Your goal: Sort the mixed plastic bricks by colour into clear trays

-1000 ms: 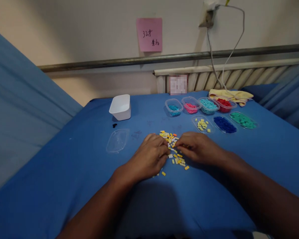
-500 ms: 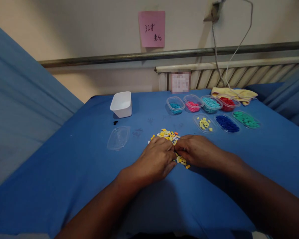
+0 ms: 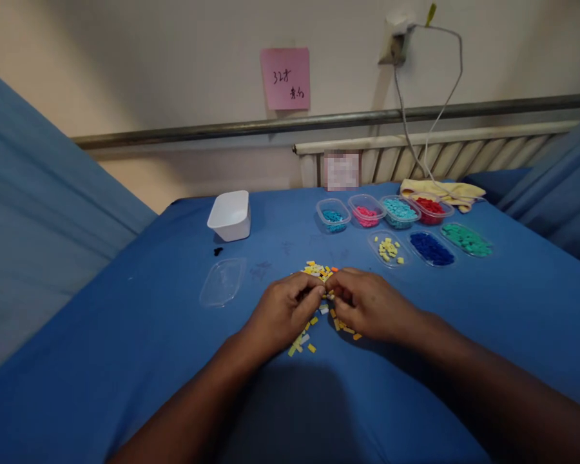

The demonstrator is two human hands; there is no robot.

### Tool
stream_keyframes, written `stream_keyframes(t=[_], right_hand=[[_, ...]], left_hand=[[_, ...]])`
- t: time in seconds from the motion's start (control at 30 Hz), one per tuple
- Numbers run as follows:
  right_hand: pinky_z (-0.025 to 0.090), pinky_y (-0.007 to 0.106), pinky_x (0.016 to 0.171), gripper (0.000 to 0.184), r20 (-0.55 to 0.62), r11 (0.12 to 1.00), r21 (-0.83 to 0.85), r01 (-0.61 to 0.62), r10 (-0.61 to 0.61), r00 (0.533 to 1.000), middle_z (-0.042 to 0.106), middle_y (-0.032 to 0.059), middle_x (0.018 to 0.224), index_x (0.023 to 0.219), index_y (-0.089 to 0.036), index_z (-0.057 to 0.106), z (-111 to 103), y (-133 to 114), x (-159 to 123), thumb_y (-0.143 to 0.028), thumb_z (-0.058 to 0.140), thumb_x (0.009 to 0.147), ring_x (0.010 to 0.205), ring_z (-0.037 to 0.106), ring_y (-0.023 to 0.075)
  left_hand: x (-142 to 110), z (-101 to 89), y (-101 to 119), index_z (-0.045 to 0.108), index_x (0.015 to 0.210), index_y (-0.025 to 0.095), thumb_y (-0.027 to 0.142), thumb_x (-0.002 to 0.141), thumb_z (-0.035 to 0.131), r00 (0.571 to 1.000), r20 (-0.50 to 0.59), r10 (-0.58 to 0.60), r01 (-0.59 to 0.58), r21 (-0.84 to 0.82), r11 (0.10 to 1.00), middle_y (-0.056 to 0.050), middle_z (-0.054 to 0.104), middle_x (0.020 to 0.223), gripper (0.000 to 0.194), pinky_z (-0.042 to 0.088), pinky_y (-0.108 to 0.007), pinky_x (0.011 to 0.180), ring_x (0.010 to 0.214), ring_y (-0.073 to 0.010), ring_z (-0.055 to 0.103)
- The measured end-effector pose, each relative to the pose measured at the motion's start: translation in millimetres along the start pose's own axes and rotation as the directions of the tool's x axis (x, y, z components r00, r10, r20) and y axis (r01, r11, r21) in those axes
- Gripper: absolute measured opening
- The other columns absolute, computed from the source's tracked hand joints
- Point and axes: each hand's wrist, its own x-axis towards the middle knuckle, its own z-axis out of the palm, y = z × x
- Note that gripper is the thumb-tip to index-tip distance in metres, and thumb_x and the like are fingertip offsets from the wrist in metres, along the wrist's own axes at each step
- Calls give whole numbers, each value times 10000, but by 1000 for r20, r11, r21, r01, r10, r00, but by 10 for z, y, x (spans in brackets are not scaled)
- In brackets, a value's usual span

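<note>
A pile of small oblong pieces point(image 3: 313, 265), mostly yellow with some white and orange, lies on the blue cloth point(image 3: 164, 361). Over it, my left hand point(image 3: 286, 310) is closed, thumb and forefinger pinched together at the near side of the pile. Fingertip to fingertip with it is my right hand point(image 3: 367, 301), also closed, its fingers curled down among the pieces. Whatever is in either pinch is too small or hidden to tell. Loose yellow pieces point(image 3: 312, 348) are scattered below my left hand, and more yellow pieces point(image 3: 348, 330) lie under my right.
At back left stand a white tub point(image 3: 229, 216) and a clear lid point(image 3: 223, 282), with a small black thing point(image 3: 218, 251) between. Clear containers with teal point(image 3: 332, 221), pink, light blue and red pieces point(image 3: 430, 206) line the back right. Pale yellow point(image 3: 387, 250), dark blue point(image 3: 432, 249) and green pieces point(image 3: 465, 240) lie nearer.
My left hand has shifted slightly left and turned, showing its thumb and forefinger pinched. More loose pieces now show between and below the hands. The view has tilted up a little.
</note>
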Motion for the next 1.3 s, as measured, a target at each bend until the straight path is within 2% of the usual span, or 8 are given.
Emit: stream_keyframes(t=[0.23,0.47,0.57,0.67,0.77,0.9,1.1,1.3], right_hand=[[535,323,692,175,-123,779,616,-113,237,964,777,40,883,1030,-218,760,177,16,62,-340,708,917,761,688,183],[564,327,705,241,-45,616,772,-160,303,952,781,34,857,986,-203,748,222,2,124,-402,773,851,729,704,171],[551,327,670,223,-149,772,621,-138,289,946,778,44,837,1003,-202,759,74,189,103,-383,713,879,718,704,194],[556,364,767,209,-394,979,167,-113,171,903,781,75,916,1023,-196,782,-212,552,68,-316,663,901,813,717,230],[543,399,834,228,-450,948,-206,-243,129,883,778,118,960,1047,-173,800,-469,952,44,-254,623,928,904,722,276],[555,431,869,275,-411,864,-392,-315,142,901,790,163,1121,1132,-165,811,-553,1191,23,-249,590,993,1021,736,324],[588,452,1011,255,-203,949,-276,151,-211,956,816,124,1180,1200,-214,802,-210,682,93,-220,599,1046,1119,743,287],[547,470,1168,373,118,884,-90,459,-448,886,747,130,1443,1365,-214,754,52,236,106,-144,522,1080,1356,687,250]], left_hand=[[28,45,2,808,972,191,330,917,783,972,-104,-211,161,-355,921,-24,784,866,152,572,-275,724,766,-152,702],[30,99,-28,821,975,208,314,956,745,986,-96,-139,104,-301,948,-30,813,911,132,606,-295,781,834,-173,744],[45,-1,-53,838,1075,228,313,1010,685,990,-134,-45,26,-137,990,-43,838,1024,186,623,-337,885,930,-197,770],[80,-188,-164,825,1164,225,297,1042,641,970,-233,68,-37,136,990,-66,827,1112,232,617,-384,975,1023,-219,771],[105,-300,-326,815,1194,209,266,1065,603,974,-139,177,-120,345,931,-92,813,1168,255,611,-428,1020,1101,-242,760],[98,-198,-455,786,1303,195,283,1104,564,972,54,228,-225,482,847,-135,773,1373,311,559,-540,1141,1290,-298,713],[56,-94,-394,797,1269,209,292,1105,570,964,92,250,-265,440,858,-133,760,1408,292,550,-529,1157,1335,-288,699],[82,-216,-446,788,1284,232,276,1084,585,968,78,240,-248,459,853,-117,761,1398,289,545,-524,1142,1322,-288,698]])
